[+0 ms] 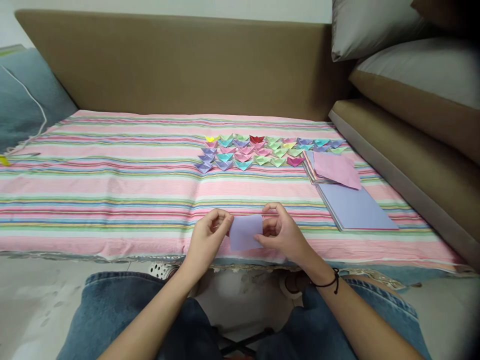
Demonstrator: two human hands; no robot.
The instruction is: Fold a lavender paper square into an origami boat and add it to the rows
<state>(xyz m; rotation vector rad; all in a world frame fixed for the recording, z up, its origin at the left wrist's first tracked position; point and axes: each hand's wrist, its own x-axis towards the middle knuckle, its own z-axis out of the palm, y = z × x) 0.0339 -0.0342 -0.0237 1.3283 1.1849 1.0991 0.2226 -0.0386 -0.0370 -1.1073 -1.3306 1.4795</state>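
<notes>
Bridging left grip (208, 235), right grip (282, 233): paper (245, 233)

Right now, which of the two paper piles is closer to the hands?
The purple pile, right of the right hand, which pinches a small purple sheet with the left hand. The other pile, with a pink sheet on top, lies farther back.

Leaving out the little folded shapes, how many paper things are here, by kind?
Paper stacks: 2, the lavender-topped stack and the far stack behind it
Loose pink sheet lying on the far stack: 1
Held lavender sheet, pinched between left hand and right hand: 1
Total: 4
</notes>
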